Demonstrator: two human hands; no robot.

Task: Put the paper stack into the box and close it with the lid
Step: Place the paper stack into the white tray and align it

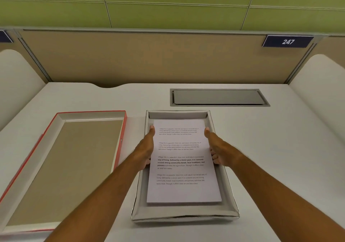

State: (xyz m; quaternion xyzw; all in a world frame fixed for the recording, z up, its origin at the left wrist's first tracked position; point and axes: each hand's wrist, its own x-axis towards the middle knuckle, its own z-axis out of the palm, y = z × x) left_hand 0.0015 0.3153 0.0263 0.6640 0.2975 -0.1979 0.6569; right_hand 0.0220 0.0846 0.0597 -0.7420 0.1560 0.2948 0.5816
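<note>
Gripping paper stack [182, 167] between hands.

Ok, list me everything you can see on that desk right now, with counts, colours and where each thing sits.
Paper stack: one, white with printed text, inside the box, held at both long edges.
Box: one, grey-white, open, desk centre.
Lid: one, red outside, tan inside, lying upturned on the desk to the box's left.
Cable hatch: one, grey, shut, set into the desk behind the box.
Number plate: one, dark blue, reads 247, on the partition, upper right.
Desk: one, white.
Left hand: on the stack's left edge.
Right hand: on the stack's right edge.
</note>
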